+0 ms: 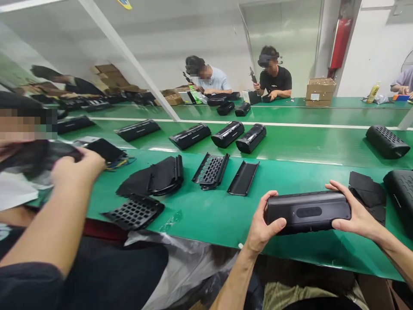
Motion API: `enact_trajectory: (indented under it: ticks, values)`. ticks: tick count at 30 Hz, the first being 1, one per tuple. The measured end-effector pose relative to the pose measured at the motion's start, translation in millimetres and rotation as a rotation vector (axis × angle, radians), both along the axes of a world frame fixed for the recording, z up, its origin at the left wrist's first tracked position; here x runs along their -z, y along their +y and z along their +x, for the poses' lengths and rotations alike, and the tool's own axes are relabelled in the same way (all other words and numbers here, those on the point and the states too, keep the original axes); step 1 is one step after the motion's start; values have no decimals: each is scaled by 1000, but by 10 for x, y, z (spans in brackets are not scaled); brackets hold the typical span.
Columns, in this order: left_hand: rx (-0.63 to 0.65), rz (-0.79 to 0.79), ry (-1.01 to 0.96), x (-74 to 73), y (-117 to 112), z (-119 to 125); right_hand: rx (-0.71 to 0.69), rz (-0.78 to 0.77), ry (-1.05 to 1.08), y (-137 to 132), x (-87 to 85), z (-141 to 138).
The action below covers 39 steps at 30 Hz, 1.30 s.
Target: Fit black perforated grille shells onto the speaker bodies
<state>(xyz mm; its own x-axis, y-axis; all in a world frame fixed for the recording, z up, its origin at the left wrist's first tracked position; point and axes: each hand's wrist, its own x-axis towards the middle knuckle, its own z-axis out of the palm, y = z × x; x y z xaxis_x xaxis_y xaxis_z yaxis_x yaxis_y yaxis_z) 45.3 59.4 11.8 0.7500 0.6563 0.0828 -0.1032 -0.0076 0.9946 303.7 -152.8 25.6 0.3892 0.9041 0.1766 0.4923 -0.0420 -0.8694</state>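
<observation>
Head view: pale wall [200, 30] faces green table [209, 215] beneath hands [259, 227]

Left hand [263, 226]: bare, slender fingers, a thumb rounded at the tip.
Right hand [356, 215]: bare as well, with similarly slim fingers.
Left forearm [236, 275]: bare from the wrist to the picture's bottom edge, lower than the grip; narrow at the wrist, fuller beyond.
Right forearm [395, 254]: bare too, cut off by the picture's edge, right of the grip and lower.
Olive cloth [279, 297]: khaki-green, creased, below the grip, between the forearms.
Black patch [322, 304]: plain, curved along its top, beside the olive, below the grip; which garment, unclear.
</observation>
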Motion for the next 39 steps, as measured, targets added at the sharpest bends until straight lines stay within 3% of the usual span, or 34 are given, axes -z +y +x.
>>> enact_trajectory:
  ticks: [5,9,15,18,23,28,34,39]
  values:
    - [86,-4,20,-14,-32,-28,52,35,77,-73,62,-54]
    - [79,35,1,-54,-89,-38,-8,-31,85,-180,-38,-79]
    - [-18,44,16,-71,-116,58,87,-42,212,-124,-77,-104]
    - [-39,-32,89,-51,-44,149,119,-139,408,12,-52,-16]
    - [98,-255,132,41,60,208,138,-338,656,62,-71,52]
    - [-27,-299,39,182,-27,297,142,-314,801,-59,-74,-22]
    - [-60,-299,47,240,-76,362,168,-303,848,-83,-81,-36]
    - [63,-196,31,181,-14,237,146,-380,785,-151,-190,-6]
